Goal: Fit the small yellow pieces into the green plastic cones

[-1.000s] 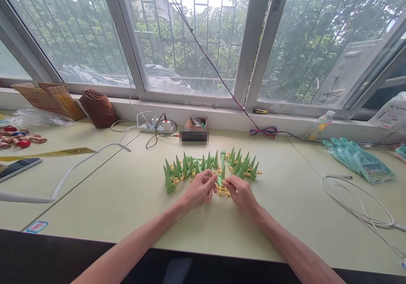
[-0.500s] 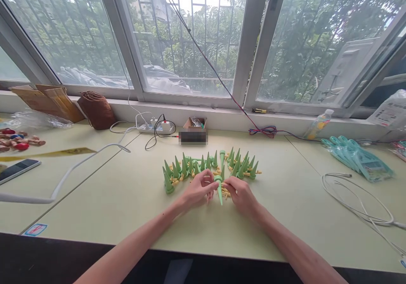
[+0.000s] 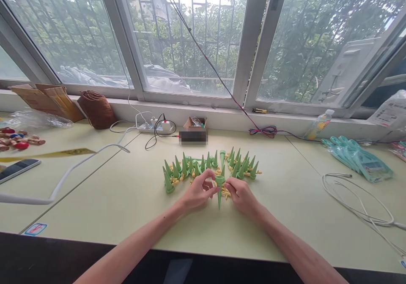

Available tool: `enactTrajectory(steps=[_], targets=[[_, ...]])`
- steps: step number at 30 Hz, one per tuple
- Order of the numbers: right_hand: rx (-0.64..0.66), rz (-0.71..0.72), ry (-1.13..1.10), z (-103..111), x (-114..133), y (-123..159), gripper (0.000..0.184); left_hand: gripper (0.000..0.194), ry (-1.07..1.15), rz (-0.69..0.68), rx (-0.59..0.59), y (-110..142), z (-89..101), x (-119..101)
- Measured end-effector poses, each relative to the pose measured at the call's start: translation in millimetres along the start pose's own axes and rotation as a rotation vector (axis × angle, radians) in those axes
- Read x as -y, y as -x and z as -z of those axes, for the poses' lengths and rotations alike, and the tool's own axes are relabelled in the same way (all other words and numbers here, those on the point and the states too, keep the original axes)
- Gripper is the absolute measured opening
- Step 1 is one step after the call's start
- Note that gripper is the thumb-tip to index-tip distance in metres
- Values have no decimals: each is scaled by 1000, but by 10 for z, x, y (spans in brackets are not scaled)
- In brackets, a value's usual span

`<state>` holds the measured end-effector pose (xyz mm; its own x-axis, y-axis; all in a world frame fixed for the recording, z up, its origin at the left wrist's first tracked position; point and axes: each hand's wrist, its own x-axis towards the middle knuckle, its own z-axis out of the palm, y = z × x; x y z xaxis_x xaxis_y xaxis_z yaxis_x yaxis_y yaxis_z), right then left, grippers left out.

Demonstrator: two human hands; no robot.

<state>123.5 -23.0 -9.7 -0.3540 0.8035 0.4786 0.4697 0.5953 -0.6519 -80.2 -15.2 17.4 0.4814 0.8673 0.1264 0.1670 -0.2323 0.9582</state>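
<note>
My left hand (image 3: 201,191) is closed on a green plastic watering spike (image 3: 219,187), held point down with its round open collar on top. Close on the spike's right side, my right hand (image 3: 238,192) has its thumb and fingers pinched together; whatever is between them is hidden. Small yellow valve-like pieces (image 3: 227,193) lie on the table just behind the fingers. Around and beyond both hands, several more green spikes stand point up in a left group (image 3: 185,165) and a right group (image 3: 243,167), with yellow pieces at their bases.
At the back stand a small cardboard box (image 3: 196,122), a power strip (image 3: 147,126) and a brown pouch (image 3: 97,110). A phone (image 3: 17,170) and a white cable (image 3: 76,172) are on the left. A bottle (image 3: 319,124), bagged teal items (image 3: 361,159) and a coiled cable (image 3: 355,199) lie right.
The spike in my left hand has turned more upright and its open collar now faces me. Its tip has dropped slightly. My right hand has barely moved.
</note>
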Motion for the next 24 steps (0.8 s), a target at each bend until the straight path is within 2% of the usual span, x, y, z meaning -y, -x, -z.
enactTrajectory(steps=[6, 12, 17, 24], targets=[[-3, -17, -35, 5, 30, -3, 31, 27, -53, -50, -38, -4, -14, 1], [-40, -30, -51, -6, 56, -3, 29, 34, 88, 3, -28, -24, -28, 30], [-55, -22, -71, -12, 63, -4, 28, 37, 97, 39, -8, -21, -40, -22], [-36, -18, -58, -5, 58, -6, 29, 33, -32, -59, -33, -20, -42, 21]])
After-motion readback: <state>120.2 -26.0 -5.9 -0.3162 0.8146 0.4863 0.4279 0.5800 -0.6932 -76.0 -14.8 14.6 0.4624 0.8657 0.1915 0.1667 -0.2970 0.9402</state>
